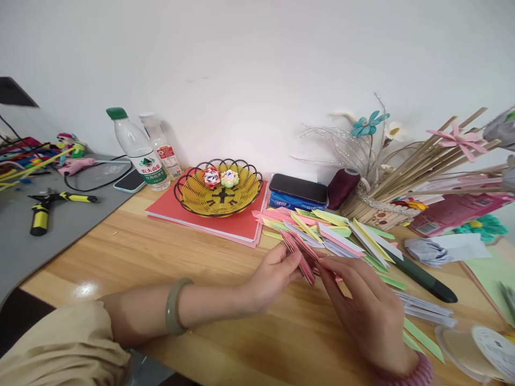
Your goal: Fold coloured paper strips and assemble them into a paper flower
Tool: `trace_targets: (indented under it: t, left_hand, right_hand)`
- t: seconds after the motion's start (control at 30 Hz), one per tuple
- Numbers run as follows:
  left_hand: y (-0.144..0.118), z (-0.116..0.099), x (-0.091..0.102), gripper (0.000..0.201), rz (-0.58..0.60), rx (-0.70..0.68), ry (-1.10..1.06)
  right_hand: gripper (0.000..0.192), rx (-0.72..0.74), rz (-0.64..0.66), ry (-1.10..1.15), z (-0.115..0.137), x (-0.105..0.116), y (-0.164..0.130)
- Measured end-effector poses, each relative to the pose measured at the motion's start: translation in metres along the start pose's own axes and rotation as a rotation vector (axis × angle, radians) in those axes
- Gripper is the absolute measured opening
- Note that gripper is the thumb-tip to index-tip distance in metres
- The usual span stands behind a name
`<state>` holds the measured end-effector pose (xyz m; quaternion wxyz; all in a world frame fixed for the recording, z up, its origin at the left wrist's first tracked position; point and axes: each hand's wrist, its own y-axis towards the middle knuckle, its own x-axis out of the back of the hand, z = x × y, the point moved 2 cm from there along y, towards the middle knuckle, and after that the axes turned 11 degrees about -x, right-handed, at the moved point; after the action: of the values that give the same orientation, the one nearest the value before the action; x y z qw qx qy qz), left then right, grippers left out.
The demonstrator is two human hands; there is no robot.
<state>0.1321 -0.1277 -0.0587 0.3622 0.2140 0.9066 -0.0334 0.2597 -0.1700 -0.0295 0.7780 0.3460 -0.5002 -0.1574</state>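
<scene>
The wooden table [132, 252] holds a yellow basket [219, 194] near its back edge. Toward the front edge, the left hand [270, 274] and right hand [367, 311] both pinch a pink folded paper piece [302, 258] beside the paper pile [333, 231].

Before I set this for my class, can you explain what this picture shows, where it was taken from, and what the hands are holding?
No machine here: a person's two bare hands, filmed by a camera worn on the head, looking down at a wooden table. The left hand and right hand together pinch a small stack of folded pink paper strips. Behind them lies a loose pile of coloured strips. Further back a yellow wire basket with two paper flowers sits on a red folder, beside two water bottles. Pliers lie far left.
</scene>
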Motion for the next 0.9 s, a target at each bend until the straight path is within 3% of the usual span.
trace_targets:
  t: [0.4, 0.53, 0.63, 0.77, 0.9]
  left_hand:
    - [-0.002, -0.007, -0.002, 0.029, 0.047, 0.037, -0.004]
    - [0.002, -0.005, 0.001, 0.029, -0.008, 0.046, 0.019]
    - [0.006, -0.005, 0.003, 0.031, -0.067, 0.072, -0.007]
    - [0.009, -0.007, 0.003, 0.034, 0.002, 0.128, -0.041]
    - [0.007, -0.008, 0.001, 0.032, 0.16, 0.209, 0.0]
  right_hand:
    - [0.041, 0.2, 0.202, 0.062, -0.003, -0.005, -0.015]
    - [0.04, 0.257, 0.252, 0.012, 0.0, -0.005, -0.012]
    - [0.038, 0.276, 0.213, 0.039, 0.004, -0.001, -0.006]
    - [0.035, 0.094, 0.142, 0.13, 0.0, 0.009, 0.005]
    - [0.041, -0.125, 0.228, 0.209, -0.009, 0.01, 0.01]
